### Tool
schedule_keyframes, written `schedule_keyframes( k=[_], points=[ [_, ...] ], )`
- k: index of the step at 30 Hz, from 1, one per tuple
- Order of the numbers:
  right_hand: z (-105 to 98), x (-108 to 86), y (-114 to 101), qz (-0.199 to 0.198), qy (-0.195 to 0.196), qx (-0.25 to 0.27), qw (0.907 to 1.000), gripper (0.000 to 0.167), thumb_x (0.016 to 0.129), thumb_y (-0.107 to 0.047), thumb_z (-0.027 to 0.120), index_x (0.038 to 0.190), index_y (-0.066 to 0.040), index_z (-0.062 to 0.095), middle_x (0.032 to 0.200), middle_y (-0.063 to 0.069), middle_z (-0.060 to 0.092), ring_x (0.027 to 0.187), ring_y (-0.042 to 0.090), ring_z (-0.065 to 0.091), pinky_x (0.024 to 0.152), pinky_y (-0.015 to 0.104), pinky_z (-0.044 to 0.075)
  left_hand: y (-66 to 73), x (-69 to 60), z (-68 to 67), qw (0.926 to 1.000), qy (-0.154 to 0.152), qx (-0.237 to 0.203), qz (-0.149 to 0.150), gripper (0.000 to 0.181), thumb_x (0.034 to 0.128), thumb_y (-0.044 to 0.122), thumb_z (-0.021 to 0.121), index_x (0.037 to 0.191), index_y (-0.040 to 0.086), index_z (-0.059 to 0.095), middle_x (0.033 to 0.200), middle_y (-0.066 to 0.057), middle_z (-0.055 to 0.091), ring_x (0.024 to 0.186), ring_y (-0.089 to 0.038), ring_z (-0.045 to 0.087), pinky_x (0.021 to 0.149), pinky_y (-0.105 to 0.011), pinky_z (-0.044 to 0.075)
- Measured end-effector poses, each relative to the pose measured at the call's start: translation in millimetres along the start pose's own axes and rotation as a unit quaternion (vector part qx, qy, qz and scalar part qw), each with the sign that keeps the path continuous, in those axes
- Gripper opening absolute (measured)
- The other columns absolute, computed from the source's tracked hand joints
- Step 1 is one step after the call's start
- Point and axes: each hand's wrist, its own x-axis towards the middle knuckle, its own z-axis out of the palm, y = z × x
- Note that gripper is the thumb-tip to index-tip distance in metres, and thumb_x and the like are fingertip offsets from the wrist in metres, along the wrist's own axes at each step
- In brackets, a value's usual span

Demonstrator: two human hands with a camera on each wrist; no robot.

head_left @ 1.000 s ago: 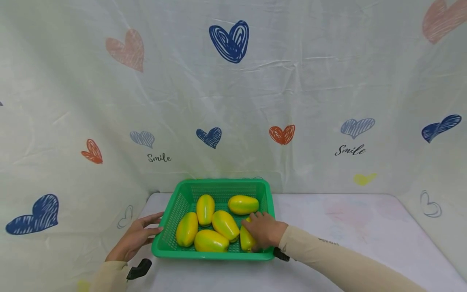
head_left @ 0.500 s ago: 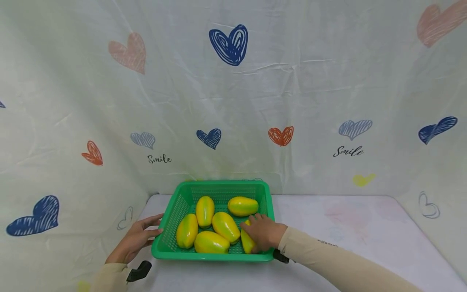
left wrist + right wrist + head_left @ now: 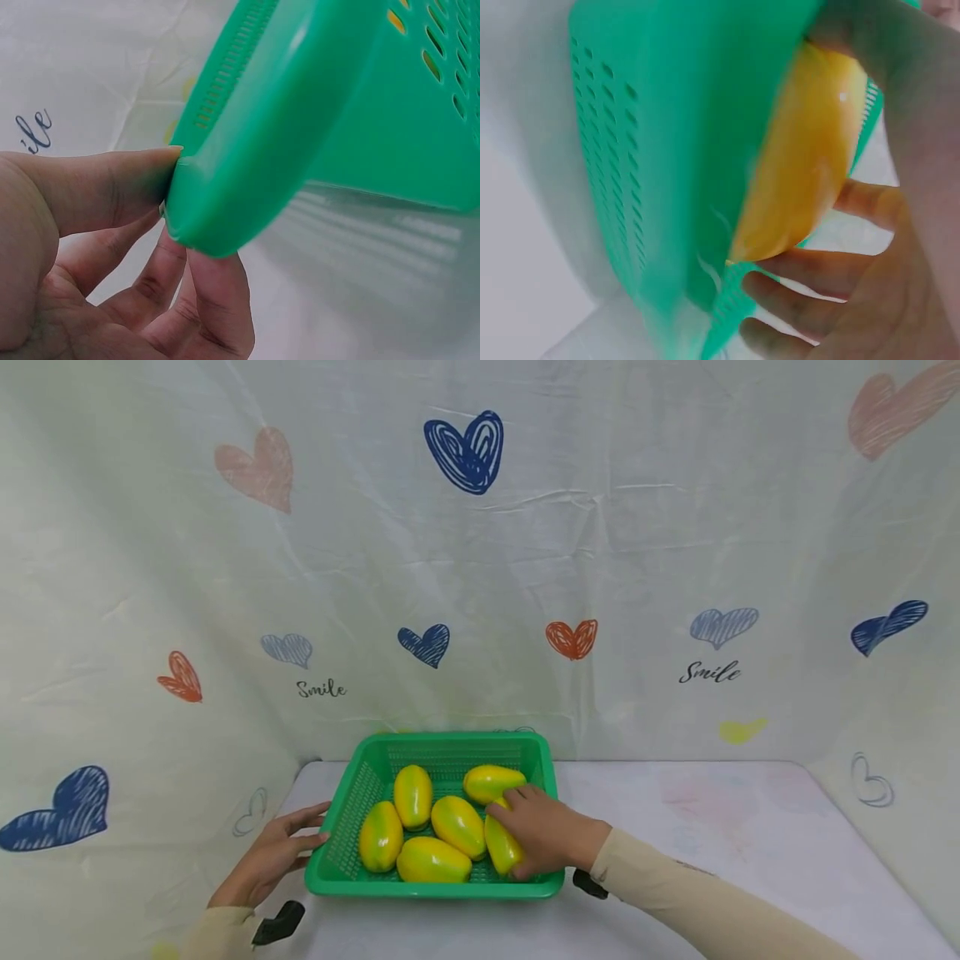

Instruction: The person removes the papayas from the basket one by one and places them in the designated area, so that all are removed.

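The right hand (image 3: 551, 831) reaches over the right side of a green basket (image 3: 435, 890), its grip curved round a yellow fruit (image 3: 501, 847) so that the fruit lies between thumb and fingers. In the right wrist view the thumb meets one end of this fruit while fingers touch it toward the opposite end, and two other fingertips lie off it, close to the basket. The held fruit sits inside the basket near its front right corner, lying lengthwise under the palm and partly covered by it; whether it bears on the basket floor cannot be told. Just beside it on the left is a middle fruit (image 3: 459, 827), and behind it, near the fingertips, a rear fruit (image 3: 489, 782) lies crosswise. Three more fruits fill the left half: a front fruit (image 3: 433, 860) along the near wall, a left fruit (image 3: 381, 837) and an upright-looking far fruit (image 3: 412, 797). The left hand (image 3: 272, 856) pinches the basket's left rim, thumb against its edge and fingers beneath, well apart from the held fruit. The basket stands on a pale worktop (image 3: 675, 827) before a heart-printed cloth (image 3: 495, 560).
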Motion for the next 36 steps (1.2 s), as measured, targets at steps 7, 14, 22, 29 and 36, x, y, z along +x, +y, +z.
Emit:
schedule_keyframes(
  k=[7,14,22,29,36],
  points=[
    [-9.8,-17.6,10.5,-0.023,0.075,0.000,0.9969,0.080,0.084,-0.046,0.083,0.148,-0.009,0.053,0.141,0.013,0.057,0.131,0.032,0.055,0.117,0.054,0.044,0.7,0.7,-2.7,0.9999,-0.009,-0.006,0.002,0.067,0.1031,0.006,0.066,0.161,-0.005,0.034,0.147,-0.035,0.047,0.103,-0.021,0.065,0.092,-0.047,0.060],
    [-18.9,-45.4,24.2,-0.013,0.137,0.004,0.9905,0.086,0.082,-0.049,0.085,0.149,-0.007,0.052,0.149,0.016,0.054,0.136,0.034,0.051,0.118,0.055,0.041,0.3,1.2,-4.2,0.9999,-0.010,0.002,-0.011,0.069,0.1023,0.008,0.066,0.161,-0.005,0.033,0.149,-0.037,0.044,0.105,-0.024,0.064,0.091,-0.046,0.061],
    [-19.3,-79.4,49.8,0.031,0.184,0.011,0.9824,0.090,0.076,-0.046,0.091,0.148,-0.008,0.053,0.148,0.013,0.056,0.136,0.033,0.052,0.118,0.062,0.039,-0.4,2.8,-3.9,0.9996,-0.017,-0.001,-0.021,0.071,0.1015,0.009,0.067,0.161,-0.006,0.032,0.151,-0.038,0.041,0.106,-0.024,0.065,0.091,-0.046,0.060],
    [-6.9,-113.3,72.4,0.061,0.219,-0.011,0.9738,0.090,0.071,-0.044,0.095,0.142,-0.005,0.057,0.142,0.017,0.061,0.132,0.040,0.056,0.114,0.066,0.041,-0.9,3.7,-3.7,0.9996,-0.022,-0.006,-0.016,0.070,0.1027,0.010,0.066,0.162,-0.005,0.032,0.152,-0.037,0.041,0.105,-0.021,0.065,0.091,-0.044,0.060],
    [13.8,-138.8,89.7,0.078,0.221,-0.039,0.9712,0.088,0.067,-0.044,0.095,0.139,-0.006,0.060,0.139,0.016,0.063,0.130,0.040,0.058,0.112,0.065,0.042,0.0,6.2,-4.6,0.9995,-0.024,-0.011,-0.019,0.071,0.1032,0.011,0.067,0.163,-0.004,0.031,0.154,-0.038,0.039,0.103,-0.020,0.064,0.089,-0.042,0.060]
  ],
)
